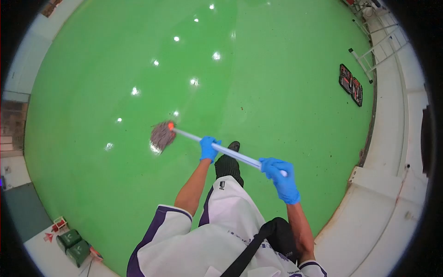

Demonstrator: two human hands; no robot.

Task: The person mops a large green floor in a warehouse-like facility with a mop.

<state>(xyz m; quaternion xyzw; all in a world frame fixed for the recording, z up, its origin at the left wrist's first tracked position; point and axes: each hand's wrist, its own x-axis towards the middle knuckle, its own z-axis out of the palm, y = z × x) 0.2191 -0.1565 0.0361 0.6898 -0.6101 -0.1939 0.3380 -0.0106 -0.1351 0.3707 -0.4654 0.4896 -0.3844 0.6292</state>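
A string mop with a grey-brown head point(162, 135) and an orange socket rests on the green floor point(286, 97), ahead and to my left. Its pale handle point(237, 155) slants back across my body toward the right. My left hand point(210, 148), in a blue glove, is closed around the handle partway along. Near the top end, my right hand point(280, 177), gloved in blue too, grips the same handle. Below the handle, one dark shoe point(234, 146) shows.
An open tool case point(350, 85) lies by the right wall, beside a metal stepladder point(374, 53). Green bins point(74, 247) stand at the lower left near a red object point(58, 225). Small dark specks dot the floor, and ceiling lights reflect on its shiny left part.
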